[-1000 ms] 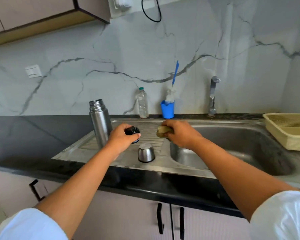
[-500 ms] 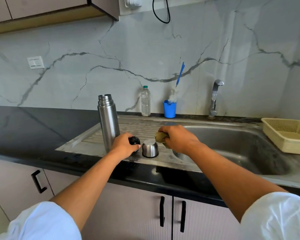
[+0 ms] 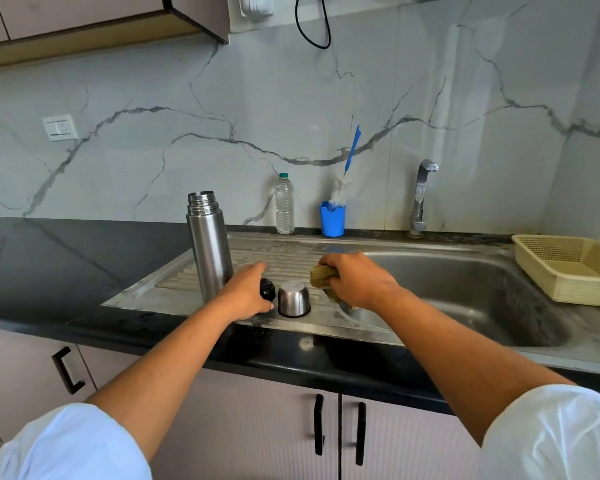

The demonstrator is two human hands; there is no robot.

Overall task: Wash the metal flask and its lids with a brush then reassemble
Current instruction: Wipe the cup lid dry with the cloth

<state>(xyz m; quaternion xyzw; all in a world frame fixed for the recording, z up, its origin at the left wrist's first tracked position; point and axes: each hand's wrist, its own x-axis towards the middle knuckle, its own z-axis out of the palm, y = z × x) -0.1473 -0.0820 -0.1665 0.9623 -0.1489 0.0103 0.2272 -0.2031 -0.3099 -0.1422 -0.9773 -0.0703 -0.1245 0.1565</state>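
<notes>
The metal flask stands upright and uncapped on the left of the steel drainboard. In front of it my left hand rests on the black inner lid, which sits on the drainboard. Right beside that lid stands the steel cup lid, upside down. My right hand is closed on a yellow-green scrub sponge at the edge of the sink basin. A blue-handled bottle brush stands in a blue cup at the back wall.
A clear water bottle stands by the blue cup. The tap rises behind the sink basin. A beige plastic basket sits on the counter at the right. Black countertop stretches to the left.
My left hand has lowered the black inner lid from the air onto the drainboard next to the steel cup lid. My right hand kept the sponge near the basin edge.
</notes>
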